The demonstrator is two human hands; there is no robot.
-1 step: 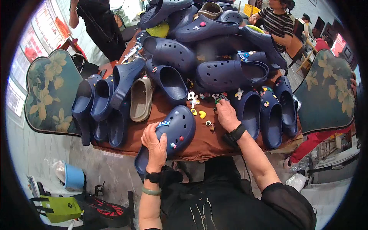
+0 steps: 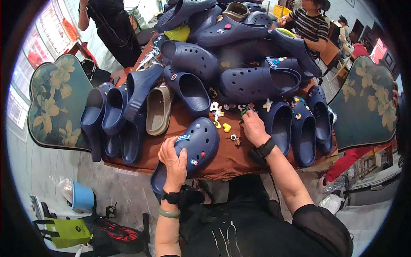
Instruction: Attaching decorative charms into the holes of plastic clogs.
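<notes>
Left hand steadying a navy clog while the right picks among loose shoe charms

The left hand's fingers (image 2: pixel 171 150) curl over the side wall of a navy foam clog (image 2: pixel 195 147), clasping it near the heel end where it overhangs the near edge of the brown tablecloth (image 2: pixel 222 160); the right hand (image 2: pixel 253 127), just right of the clog, has its fingertips pinched down among the small shoe charms (image 2: pixel 227 127), though what they grip, if anything, is hidden. The clog looks light, springy and slightly grippy (moulded foam, it seems), best held by its firm side wall or heel. The charms look tiny, hard and easily dropped. Beyond the clog lies a heap of more navy clogs (image 2: pixel 239 64), with a beige slide (image 2: pixel 158 109) to its left.
</notes>
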